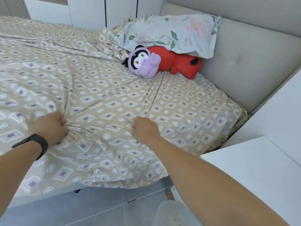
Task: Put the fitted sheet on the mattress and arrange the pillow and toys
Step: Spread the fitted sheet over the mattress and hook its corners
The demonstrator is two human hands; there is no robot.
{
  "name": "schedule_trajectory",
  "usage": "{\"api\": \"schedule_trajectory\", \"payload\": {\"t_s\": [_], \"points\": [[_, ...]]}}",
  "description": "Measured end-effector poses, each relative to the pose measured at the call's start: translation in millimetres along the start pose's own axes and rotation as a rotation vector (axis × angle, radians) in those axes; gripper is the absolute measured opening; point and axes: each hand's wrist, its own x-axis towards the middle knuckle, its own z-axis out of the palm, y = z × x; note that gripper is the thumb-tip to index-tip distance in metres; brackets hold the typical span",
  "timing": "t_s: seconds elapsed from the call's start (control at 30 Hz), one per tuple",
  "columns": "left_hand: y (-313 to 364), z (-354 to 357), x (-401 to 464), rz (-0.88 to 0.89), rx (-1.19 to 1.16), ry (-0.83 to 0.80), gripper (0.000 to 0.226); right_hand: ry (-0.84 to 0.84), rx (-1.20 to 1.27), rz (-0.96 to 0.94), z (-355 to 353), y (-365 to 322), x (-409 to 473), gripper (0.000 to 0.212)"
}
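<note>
A beige fitted sheet [104,88] with a diamond pattern lies over the mattress, wrinkled, its near edge hanging loose over the bed's side. My left hand [52,128] grips a bunch of the sheet near the front edge. My right hand [145,129] grips another fold of it a little to the right. At the head end a floral pillow [171,33] leans on a red plush toy [179,62]. In front of the red one lies a purple plush toy [145,62]. A black band sits on my left wrist.
A padded grey headboard [252,66] runs along the right. A white cabinet top [260,173] stands at the near right beside the bed. White wardrobe doors [88,12] are behind the bed. Grey floor tiles [97,207] lie below the bed's edge.
</note>
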Motion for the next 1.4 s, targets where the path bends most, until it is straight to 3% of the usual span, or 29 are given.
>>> {"api": "schedule_trajectory", "payload": {"t_s": [0.27, 0.37, 0.5, 0.63, 0.73, 1.1, 1.4], "points": [[-3, 5, -8, 0.072, 0.006, 0.118, 0.021, 0.0, -0.002, -0.016, 5, 0, 5, 0.01], [-19, -5, -13, 0.125, -0.028, 0.074, 0.022, 0.017, -0.08, -0.004, 3, -14, 12, 0.028], [-67, -28, -14, 0.026, 0.11, -0.042, 0.063, 0.095, -0.092, -0.21, 12, -63, 24, 0.035], [-150, -63, -6, -0.117, 0.171, -0.156, 0.106, -0.144, -0.053, -0.437, 40, -158, 32, 0.055], [-198, -83, 1, -0.181, 0.186, -0.222, 0.127, -0.21, -0.073, -0.506, 68, -226, 41, 0.07], [-306, -106, 57, -0.239, 0.162, -0.25, 0.153, -0.381, -0.305, -0.387, 121, -391, 95, 0.123], [-314, -132, 89, -0.255, 0.109, -0.617, 0.162, -0.426, -0.34, -0.202, 112, -448, 109, 0.121]]}}
